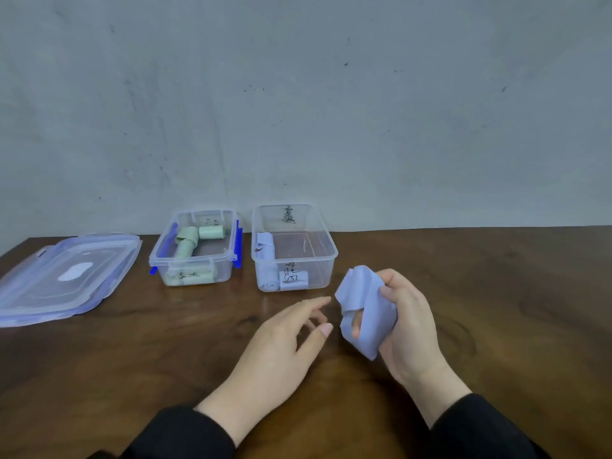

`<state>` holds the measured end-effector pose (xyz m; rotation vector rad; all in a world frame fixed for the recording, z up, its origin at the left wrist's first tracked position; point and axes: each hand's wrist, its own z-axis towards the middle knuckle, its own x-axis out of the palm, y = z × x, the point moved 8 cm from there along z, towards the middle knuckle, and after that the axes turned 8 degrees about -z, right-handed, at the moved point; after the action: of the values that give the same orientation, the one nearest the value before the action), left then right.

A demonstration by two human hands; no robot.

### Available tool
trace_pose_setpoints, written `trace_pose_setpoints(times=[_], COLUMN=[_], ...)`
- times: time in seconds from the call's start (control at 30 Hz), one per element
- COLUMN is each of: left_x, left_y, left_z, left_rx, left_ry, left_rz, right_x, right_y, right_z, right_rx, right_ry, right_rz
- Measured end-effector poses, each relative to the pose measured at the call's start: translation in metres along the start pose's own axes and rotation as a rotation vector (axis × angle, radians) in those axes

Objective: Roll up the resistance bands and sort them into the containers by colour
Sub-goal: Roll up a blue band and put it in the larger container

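**Sorting bands by colour: a blue band held beside its container**

Starting at the far left, a clear lid [63, 276] with blue-tinted edges is seen lying flat on the brown wooden table [496, 326], apart from the boxes. To its right, a transparent container with blue clips [212, 260] is placed near the wall; green rolled bands [188, 241] are seen inside it, and handwriting is carried on its front wall. Just beside that, a second transparent container [326, 256], without clips, is set; blue rolled bands [266, 250] are stacked along its left side, and a written label is borne on its front.

In front of the boxes, the left hand [281, 346] is held above the table with its fingers spread and loosely extended; nothing is gripped by it, and its fingertips are pointed toward the band at its right without touching it. Further right, a blue band [367, 313] is held off the table, loosely bunched rather than neatly rolled, in front of the second container and outside it. It is clasped by the right hand [410, 329], whose fingers are curled around the material, one fingertip showing through a fold. Dark sleeves are seen at both wrists.
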<state>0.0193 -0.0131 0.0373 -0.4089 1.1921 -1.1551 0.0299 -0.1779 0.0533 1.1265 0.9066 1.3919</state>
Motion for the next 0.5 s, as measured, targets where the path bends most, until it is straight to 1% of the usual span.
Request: trace_pose_setpoints(times=[0.07, 0.17, 0.2, 0.3, 0.4, 0.5], left_x=[-0.003, -0.011, -0.016, -0.046, -0.065, -0.081], left_y=[0.004, 0.006, 0.007, 0.016, 0.023, 0.039], left_z=[-0.004, -0.012, -0.015, -0.019, -0.022, -0.026], left_rx=[-0.034, -0.047, -0.048, -0.133, -0.170, -0.253], left_ry=[-0.016, 0.008, -0.019, -0.195, -0.206, -0.255], left_rz=[-0.042, -0.062, -0.073, -0.199, -0.271, -0.492], right_x=[0.017, 0.043, 0.051, 0.074, 0.092, 0.111], right_y=[-0.002, -0.007, -0.009, -0.014, -0.014, -0.011], right_z=[-0.007, -0.017, -0.020, -0.024, -0.026, -0.031], right_rx=[0.013, 0.068, 0.095, 0.148, 0.137, 0.041], right_ry=[0.085, 0.208, 0.241, 0.325, 0.389, 0.509], right_rz=[0.043, 0.116, 0.113, 0.033, -0.080, -0.292])
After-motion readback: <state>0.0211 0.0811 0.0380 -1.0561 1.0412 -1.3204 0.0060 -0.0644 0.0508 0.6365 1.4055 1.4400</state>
